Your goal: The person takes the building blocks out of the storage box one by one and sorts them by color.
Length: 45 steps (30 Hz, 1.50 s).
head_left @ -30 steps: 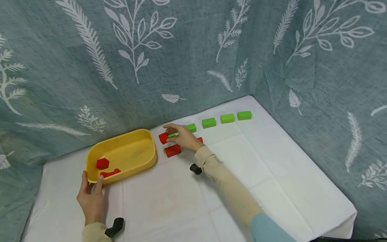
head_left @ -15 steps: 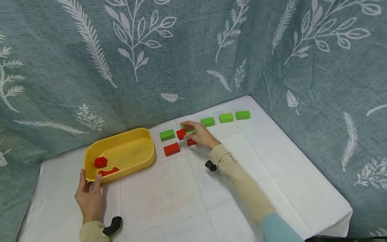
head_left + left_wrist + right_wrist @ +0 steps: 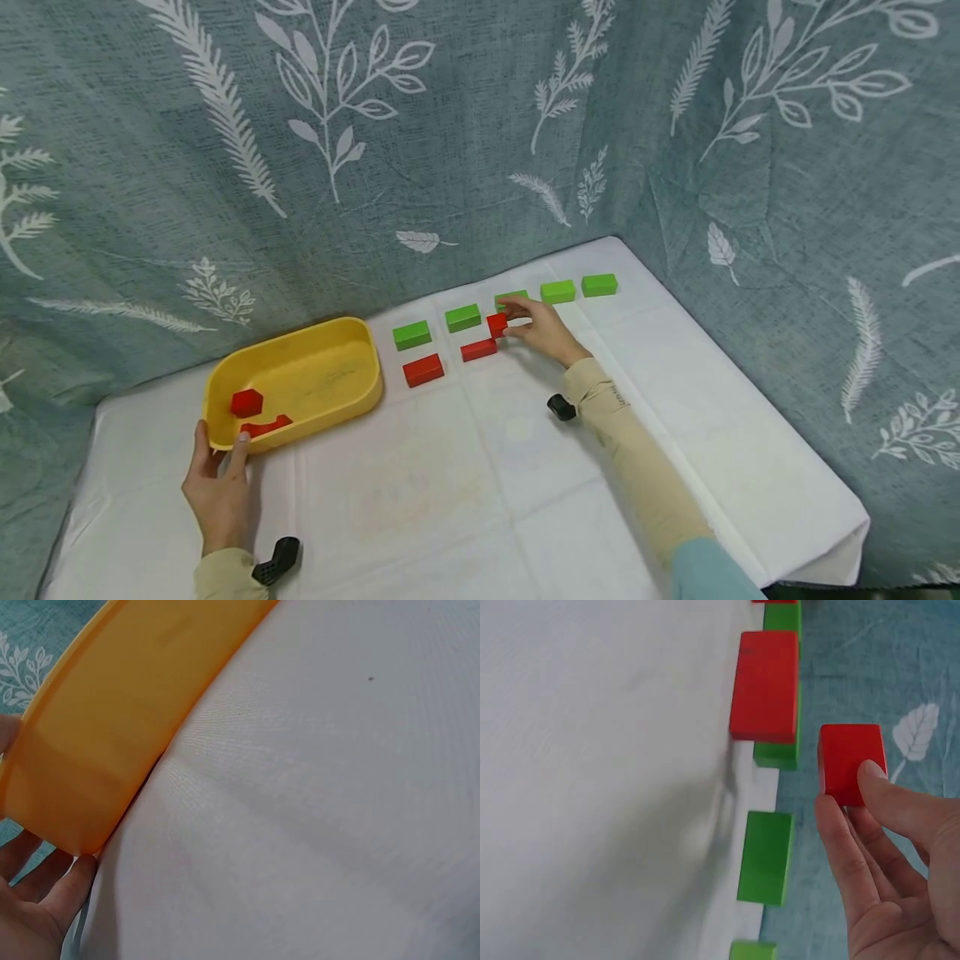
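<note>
My right hand (image 3: 547,332) pinches a small red block (image 3: 847,761) between thumb and fingers, held up near the middle of the green row. On the table two red blocks lie in front of the row: one at the left (image 3: 423,371) and one just left of my hand (image 3: 478,350). My left hand (image 3: 219,500) grips the near left corner of a yellow tray (image 3: 365,400), thumb at its rim. Inside the tray are a red hexagonal-looking piece (image 3: 247,403) and a red piece with a curved notch (image 3: 272,426), partly hidden by the rim.
Several green blocks (image 3: 412,335) form a row along the back edge of the white-covered table (image 3: 420,500). A patterned teal curtain (image 3: 465,125) hangs behind and to the right. Black devices are strapped at both wrists, one by the left sleeve (image 3: 277,560).
My right hand has carried the red block rightward along the row, uncovering the left green blocks and the second red block. The left hand keeps its grip on the tray.
</note>
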Each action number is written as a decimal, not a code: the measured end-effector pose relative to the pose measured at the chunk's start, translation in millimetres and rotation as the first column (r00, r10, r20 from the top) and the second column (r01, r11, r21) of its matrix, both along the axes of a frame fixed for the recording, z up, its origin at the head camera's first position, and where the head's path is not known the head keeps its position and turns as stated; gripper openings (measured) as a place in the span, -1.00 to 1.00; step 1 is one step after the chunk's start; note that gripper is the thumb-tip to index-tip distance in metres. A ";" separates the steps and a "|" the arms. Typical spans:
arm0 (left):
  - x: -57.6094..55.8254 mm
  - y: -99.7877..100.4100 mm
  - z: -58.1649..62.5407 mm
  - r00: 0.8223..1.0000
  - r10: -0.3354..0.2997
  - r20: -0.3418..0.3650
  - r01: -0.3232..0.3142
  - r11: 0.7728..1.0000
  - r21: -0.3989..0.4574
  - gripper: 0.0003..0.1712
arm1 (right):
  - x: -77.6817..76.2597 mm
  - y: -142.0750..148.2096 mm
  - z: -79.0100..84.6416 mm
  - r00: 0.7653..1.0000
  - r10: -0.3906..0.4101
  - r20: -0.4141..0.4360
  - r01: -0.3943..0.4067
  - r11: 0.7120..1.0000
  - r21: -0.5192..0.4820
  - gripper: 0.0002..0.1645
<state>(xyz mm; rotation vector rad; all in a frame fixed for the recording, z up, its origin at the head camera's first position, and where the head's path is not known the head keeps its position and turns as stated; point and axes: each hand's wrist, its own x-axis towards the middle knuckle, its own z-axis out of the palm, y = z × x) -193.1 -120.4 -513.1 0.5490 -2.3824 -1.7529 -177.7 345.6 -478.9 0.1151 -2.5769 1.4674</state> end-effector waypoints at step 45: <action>1.4 -6.0 5.6 0.999 -0.038 0.000 0.038 0.999 0.029 -0.31 | 4.8 15.1 -3.4 0.979 -0.050 0.199 0.024 0.991 0.133 -0.35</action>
